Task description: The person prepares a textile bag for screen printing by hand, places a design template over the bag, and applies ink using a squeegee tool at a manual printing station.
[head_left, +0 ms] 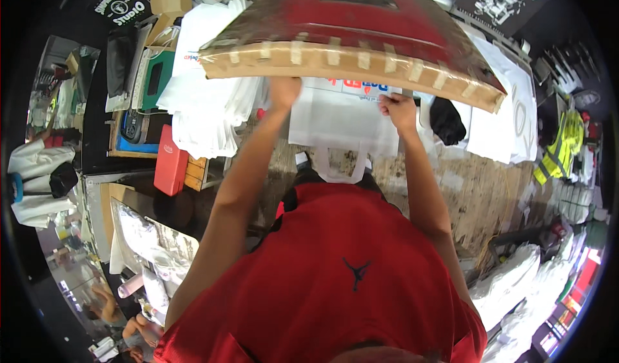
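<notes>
A white fabric tote bag (342, 121) with blue and red print lies in front of me, its loop handles hanging toward my body. At its right edge my right hand (400, 111) is closed, thumb and fingers pinching the fabric near the print. My left hand (285, 93) is at the bag's upper left, slightly blurred, with its fingers hidden beneath the raised screen-printing frame (361, 63). The frame tilts up over the bag, its near edge wrapped in brown tape, and covers the far part of the print.
Left of the bag is a stack of white bags (206, 115), with a red box (171, 160) below. On the right are a black cloth bundle (446, 121) and more white bags (500, 127). A hi-vis vest (561, 144) hangs at far right. People (138, 334) appear lower left.
</notes>
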`<state>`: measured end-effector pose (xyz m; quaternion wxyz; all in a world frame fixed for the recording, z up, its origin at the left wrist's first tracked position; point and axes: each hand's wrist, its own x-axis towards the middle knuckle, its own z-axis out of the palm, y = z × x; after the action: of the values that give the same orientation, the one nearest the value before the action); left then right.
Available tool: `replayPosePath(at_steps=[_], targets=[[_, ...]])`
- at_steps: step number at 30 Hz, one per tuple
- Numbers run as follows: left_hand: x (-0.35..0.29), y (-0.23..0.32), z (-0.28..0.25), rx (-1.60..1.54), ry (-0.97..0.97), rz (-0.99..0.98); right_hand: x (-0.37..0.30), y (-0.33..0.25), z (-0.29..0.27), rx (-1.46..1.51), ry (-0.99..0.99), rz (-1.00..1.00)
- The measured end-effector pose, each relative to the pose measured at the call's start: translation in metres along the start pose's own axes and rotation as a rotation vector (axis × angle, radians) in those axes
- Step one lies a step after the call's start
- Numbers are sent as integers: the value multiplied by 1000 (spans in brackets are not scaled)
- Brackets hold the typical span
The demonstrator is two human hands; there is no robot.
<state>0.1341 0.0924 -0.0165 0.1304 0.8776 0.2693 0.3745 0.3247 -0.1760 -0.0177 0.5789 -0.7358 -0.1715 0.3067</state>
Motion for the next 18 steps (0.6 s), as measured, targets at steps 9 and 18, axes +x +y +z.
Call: replayPosePath(at_steps=[9,18], targets=[[-74,110,4,-154,-432,158,16,-10,2,-54,42,120],[-78,108,11,-61,-528,128,18,-6,2,-75,71,142]])
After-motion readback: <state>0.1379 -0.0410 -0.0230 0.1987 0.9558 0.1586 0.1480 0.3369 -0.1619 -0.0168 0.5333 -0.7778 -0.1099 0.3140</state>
